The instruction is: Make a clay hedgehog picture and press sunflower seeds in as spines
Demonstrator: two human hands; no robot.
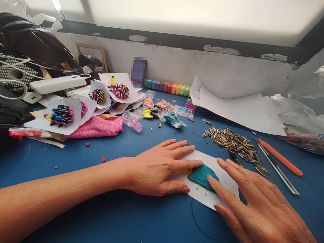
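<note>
So, left hand (157, 170) and right hand (255, 195) touch teal clay (200, 178), each grip spread

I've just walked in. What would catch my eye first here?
Probably the bright teal clay-like shape on a white sheet, front and centre-right, with the left hand and right hand each touching it. Then the heap of striped seeds beyond the right hand, and the bristly, colourful figures at the back left.

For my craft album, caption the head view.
Left hand and right hand touch teal clay on white paper, with striped seeds heaped nearby on a blue table.
</note>
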